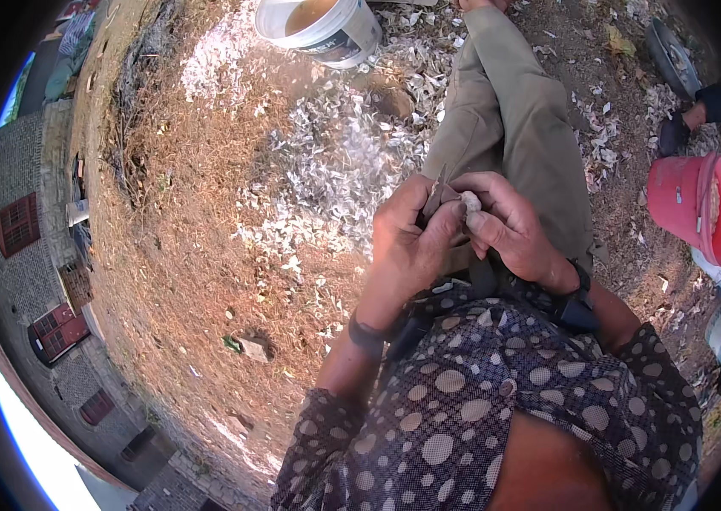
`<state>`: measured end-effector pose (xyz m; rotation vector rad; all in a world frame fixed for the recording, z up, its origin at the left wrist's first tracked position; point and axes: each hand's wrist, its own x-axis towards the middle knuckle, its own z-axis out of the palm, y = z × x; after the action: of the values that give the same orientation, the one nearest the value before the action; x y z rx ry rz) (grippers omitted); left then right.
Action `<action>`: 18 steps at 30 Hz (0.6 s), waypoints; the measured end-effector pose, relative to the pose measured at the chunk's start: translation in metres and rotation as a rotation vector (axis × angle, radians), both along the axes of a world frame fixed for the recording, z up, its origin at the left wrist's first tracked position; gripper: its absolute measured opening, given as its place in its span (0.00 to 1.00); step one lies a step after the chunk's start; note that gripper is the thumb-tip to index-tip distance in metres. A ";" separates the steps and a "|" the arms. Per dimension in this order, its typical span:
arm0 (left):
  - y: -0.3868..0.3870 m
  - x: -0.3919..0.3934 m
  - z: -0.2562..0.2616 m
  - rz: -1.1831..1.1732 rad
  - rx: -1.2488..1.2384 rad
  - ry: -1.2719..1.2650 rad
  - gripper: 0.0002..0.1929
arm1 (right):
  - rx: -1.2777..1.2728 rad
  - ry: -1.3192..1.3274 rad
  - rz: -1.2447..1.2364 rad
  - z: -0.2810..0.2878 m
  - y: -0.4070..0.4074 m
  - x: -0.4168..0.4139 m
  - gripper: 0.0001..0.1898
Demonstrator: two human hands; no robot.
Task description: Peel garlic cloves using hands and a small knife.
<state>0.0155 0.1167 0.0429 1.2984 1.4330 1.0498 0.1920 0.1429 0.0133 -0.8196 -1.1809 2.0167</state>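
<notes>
My left hand [408, 223] holds a small knife [435, 197], its narrow blade pointing up between thumb and forefinger. A small whitish garlic clove [470, 203] is pinched in my right hand [507, 220], with my left thumb up against it. Both hands meet over my lap, in front of the outstretched legs in olive trousers [529, 147]. The fingers hide part of the clove and most of the knife's handle.
Papery white peelings [341, 153] litter the ground. A white bucket [351, 38] of brownish liquid stands ahead. To the right are a pink bucket [676, 191] with pale contents, a dark basin [670, 61] and another person's foot [674, 133]. A stone [255, 349] lies at left.
</notes>
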 end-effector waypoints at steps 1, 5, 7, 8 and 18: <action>0.000 -0.001 -0.003 0.003 -0.056 -0.113 0.03 | -0.002 0.000 0.003 0.000 0.000 -0.001 0.20; 0.003 0.009 0.011 0.051 -0.235 -0.617 0.05 | -0.047 0.035 -0.004 -0.003 -0.002 -0.004 0.17; 0.001 0.010 0.001 0.085 -0.201 -0.453 0.06 | -0.054 0.036 -0.004 -0.002 -0.003 -0.005 0.17; 0.000 0.011 -0.004 0.085 -0.204 -0.456 0.06 | -0.065 0.026 -0.024 -0.001 -0.004 -0.005 0.18; 0.000 0.013 -0.014 0.223 -0.188 -0.476 0.07 | 0.207 0.058 -0.171 -0.007 0.001 -0.015 0.22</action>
<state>0.0282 0.1171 0.0292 0.7021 1.2857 1.2375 0.1766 0.1440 0.0063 -0.7283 -1.2203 1.7360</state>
